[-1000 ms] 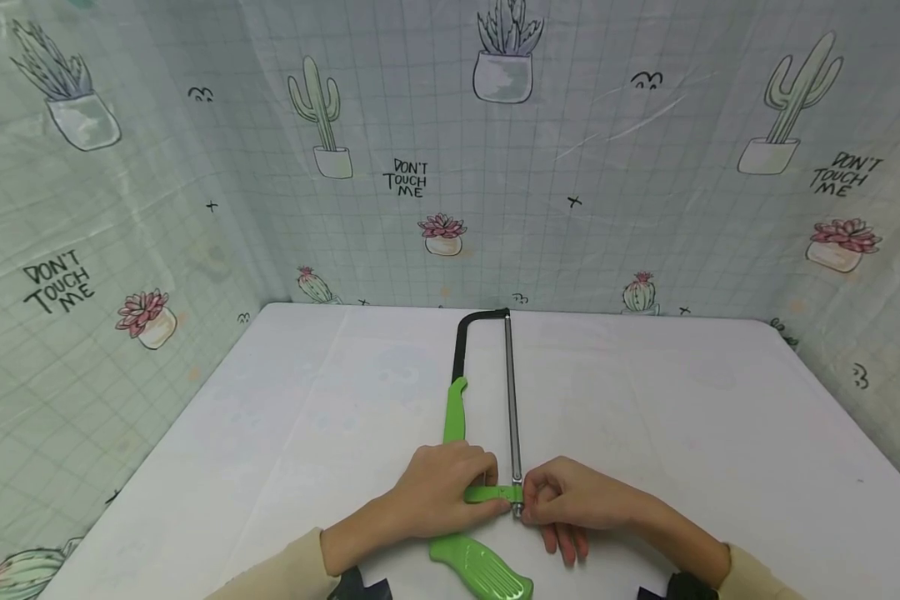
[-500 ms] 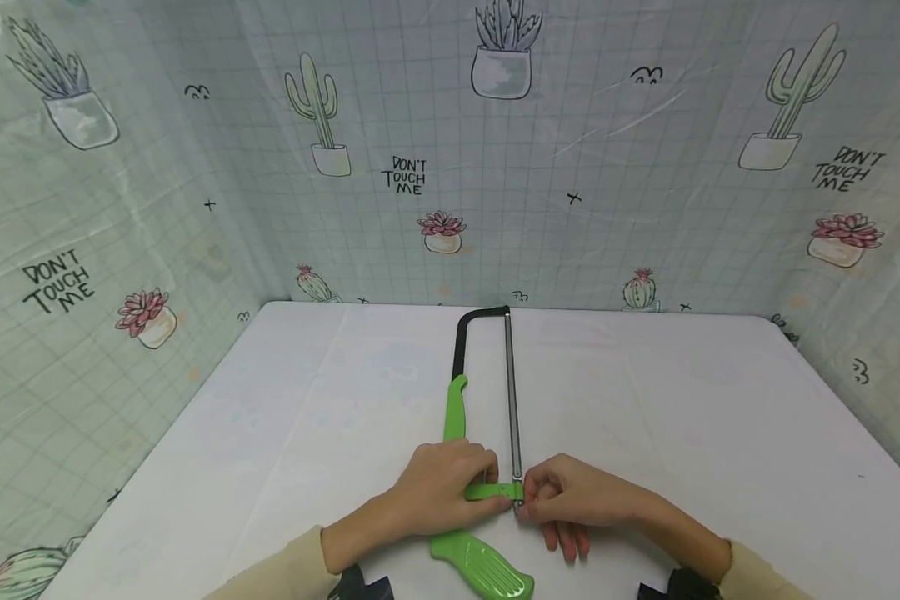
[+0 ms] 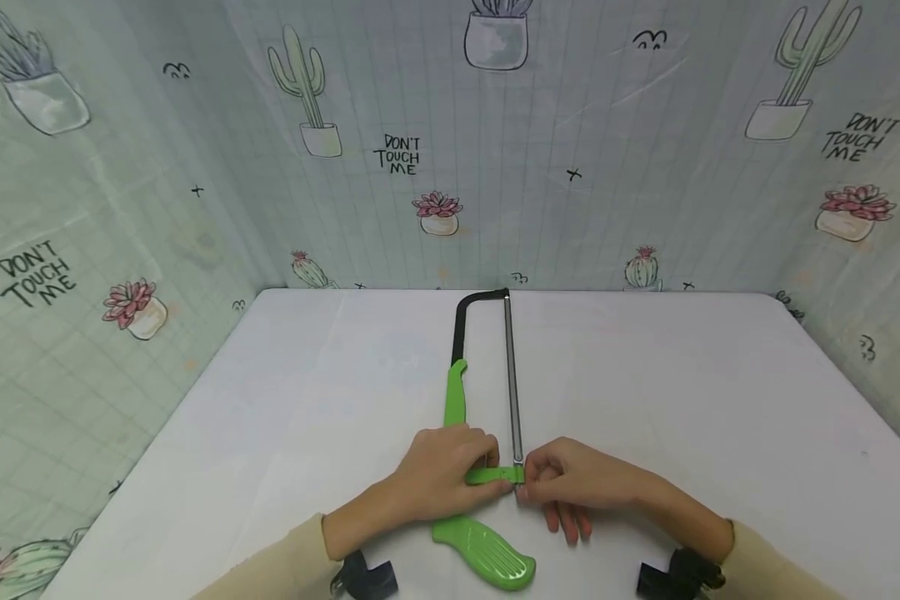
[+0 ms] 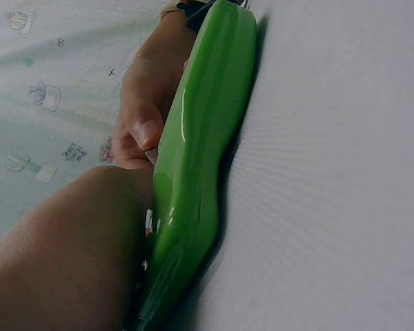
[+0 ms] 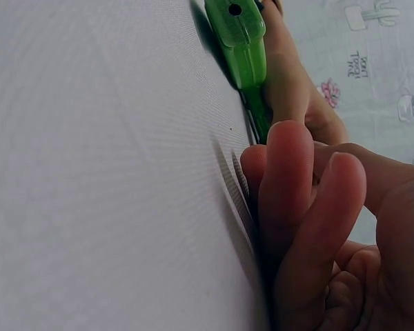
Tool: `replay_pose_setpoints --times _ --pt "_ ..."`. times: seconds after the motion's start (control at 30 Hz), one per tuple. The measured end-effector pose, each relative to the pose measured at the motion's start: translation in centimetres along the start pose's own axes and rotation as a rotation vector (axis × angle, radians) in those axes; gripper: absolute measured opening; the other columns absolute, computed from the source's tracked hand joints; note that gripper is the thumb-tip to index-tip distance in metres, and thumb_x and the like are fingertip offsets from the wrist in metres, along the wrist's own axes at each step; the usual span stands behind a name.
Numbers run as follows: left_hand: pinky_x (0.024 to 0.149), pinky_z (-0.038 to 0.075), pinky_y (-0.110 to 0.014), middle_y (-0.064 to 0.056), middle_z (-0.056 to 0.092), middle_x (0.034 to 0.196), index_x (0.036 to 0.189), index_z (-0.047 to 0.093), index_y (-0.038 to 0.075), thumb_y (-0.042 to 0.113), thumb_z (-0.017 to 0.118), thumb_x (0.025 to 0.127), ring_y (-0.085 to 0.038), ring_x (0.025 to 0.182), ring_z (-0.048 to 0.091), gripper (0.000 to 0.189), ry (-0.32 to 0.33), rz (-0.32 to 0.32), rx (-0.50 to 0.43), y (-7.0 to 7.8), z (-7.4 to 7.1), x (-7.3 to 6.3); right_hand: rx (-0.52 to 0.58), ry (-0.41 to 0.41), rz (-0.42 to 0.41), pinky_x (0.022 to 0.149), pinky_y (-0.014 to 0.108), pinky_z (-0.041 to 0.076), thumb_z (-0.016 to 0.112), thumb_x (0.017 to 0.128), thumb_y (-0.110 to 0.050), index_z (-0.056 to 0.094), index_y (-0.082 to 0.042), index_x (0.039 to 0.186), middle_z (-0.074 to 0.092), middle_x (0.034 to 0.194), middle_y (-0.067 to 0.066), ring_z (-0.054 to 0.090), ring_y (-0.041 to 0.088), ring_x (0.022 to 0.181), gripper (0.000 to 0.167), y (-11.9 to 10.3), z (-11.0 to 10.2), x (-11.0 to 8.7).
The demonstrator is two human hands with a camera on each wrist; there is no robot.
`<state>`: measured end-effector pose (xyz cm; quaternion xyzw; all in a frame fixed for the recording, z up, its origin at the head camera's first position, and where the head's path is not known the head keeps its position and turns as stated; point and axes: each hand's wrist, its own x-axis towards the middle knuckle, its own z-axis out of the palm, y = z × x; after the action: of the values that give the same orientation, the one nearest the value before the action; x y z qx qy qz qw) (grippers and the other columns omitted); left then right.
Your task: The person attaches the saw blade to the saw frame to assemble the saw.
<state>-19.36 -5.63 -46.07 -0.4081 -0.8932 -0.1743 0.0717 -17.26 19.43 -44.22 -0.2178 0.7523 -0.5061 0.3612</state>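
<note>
A green and black saw (image 3: 456, 400) lies flat on the white worktop (image 3: 345, 375), in the middle, with its fat green handle (image 3: 487, 557) nearest the person. The handle is smooth, shiny and curvy, with long ridges down it and a round dark hole (image 5: 235, 9) in its end. The far part is thin and black, bent over like a hook, and a long, straight, gray metal blade (image 3: 512, 383) runs down from its tip to a short green bar (image 3: 492, 476). The left hand (image 3: 446, 471) has its grip closed round the saw by that bar, with the thumb along the near side. The right hand (image 3: 581, 475) has its thumb and finger pinched on a small silver bit (image 4: 151, 156) at the bar's end, while other fingers hang loosely bent. Behind is a wrinkly, pale green sheet (image 3: 570, 100) with cactus drawings and thin lines.
</note>
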Motion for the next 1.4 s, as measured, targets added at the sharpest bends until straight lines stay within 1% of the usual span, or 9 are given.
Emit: replay_pose_setpoints --times 0.17,0.37,0.47,0.63,1.07,1.17,1.3,1.4 --pt "0.053 0.031 -0.019 0.020 0.047 0.072 0.090 0.063 0.031 0.058 0.069 0.090 0.002 0.068 0.042 0.028 0.010 0.006 0.002 0.0 -0.8 0.5 -0.025 -0.001 -0.002 0.038 0.028 0.049 0.065 0.100 -0.027 0.062 -0.005 0.095 0.069 0.063 0.006 0.062 0.011 0.041 0.022 -0.7 -0.6 0.0" --pt "0.053 0.031 -0.018 0.021 0.048 0.073 0.090 0.063 0.031 0.058 0.069 0.090 0.002 0.069 0.043 0.028 0.013 0.008 0.006 -0.1 -1.0 0.6 -0.012 -0.012 -0.027 0.038 0.028 0.048 0.064 0.100 -0.024 0.061 -0.003 0.096 0.069 0.064 0.011 0.062 0.012 0.042 0.022 -1.1 -0.9 0.1" --pt "0.053 0.031 -0.019 0.021 0.047 0.073 0.090 0.063 0.031 0.059 0.068 0.091 0.001 0.069 0.043 0.028 0.001 0.000 0.004 -0.1 -1.0 0.5 -0.002 -0.009 -0.023 0.038 0.027 0.048 0.065 0.100 -0.024 0.062 -0.003 0.095 0.069 0.065 0.014 0.062 0.012 0.042 0.022 -1.1 -0.7 0.1" --pt "0.053 0.031 -0.019 0.021 0.045 0.072 0.089 0.062 0.032 0.060 0.067 0.091 0.002 0.069 0.043 0.029 -0.014 -0.005 0.004 0.0 -0.7 0.3 0.007 -0.014 -0.023 0.038 0.027 0.048 0.063 0.100 -0.023 0.061 -0.003 0.096 0.070 0.065 0.015 0.062 0.012 0.042 0.020 -0.8 -0.4 0.1" --pt "0.052 0.030 -0.019 0.021 0.045 0.071 0.089 0.063 0.031 0.059 0.068 0.091 0.003 0.068 0.042 0.029 -0.010 -0.002 -0.004 0.1 -0.4 -0.1 0.029 -0.016 -0.005 0.039 0.024 0.047 0.061 0.096 -0.015 0.062 -0.003 0.096 0.069 0.064 0.008 0.062 0.010 0.043 0.012 -0.5 0.0 -0.1" --pt "0.052 0.030 -0.019 0.021 0.046 0.072 0.089 0.063 0.031 0.060 0.068 0.091 0.003 0.068 0.042 0.029 -0.007 -0.001 -0.002 0.1 -0.3 -0.1 0.033 -0.018 -0.009 0.039 0.024 0.047 0.061 0.097 -0.016 0.062 -0.003 0.096 0.069 0.064 0.011 0.061 0.011 0.042 0.013 -0.5 0.1 -0.1" --pt "0.052 0.030 -0.019 0.021 0.046 0.072 0.089 0.063 0.032 0.061 0.067 0.091 0.003 0.068 0.042 0.030 -0.005 -0.003 0.001 0.1 -0.2 -0.1 0.027 -0.015 -0.025 0.038 0.026 0.047 0.062 0.099 -0.020 0.062 -0.002 0.096 0.070 0.065 0.018 0.061 0.012 0.042 0.018 -0.4 0.2 -0.1" --pt "0.053 0.030 -0.019 0.022 0.045 0.072 0.089 0.062 0.032 0.061 0.067 0.091 0.003 0.068 0.042 0.029 -0.006 -0.003 0.001 0.1 -0.2 -0.1 0.023 -0.012 -0.030 0.038 0.027 0.047 0.062 0.100 -0.021 0.062 -0.002 0.096 0.070 0.065 0.019 0.062 0.012 0.042 0.020 -0.3 0.2 -0.1"
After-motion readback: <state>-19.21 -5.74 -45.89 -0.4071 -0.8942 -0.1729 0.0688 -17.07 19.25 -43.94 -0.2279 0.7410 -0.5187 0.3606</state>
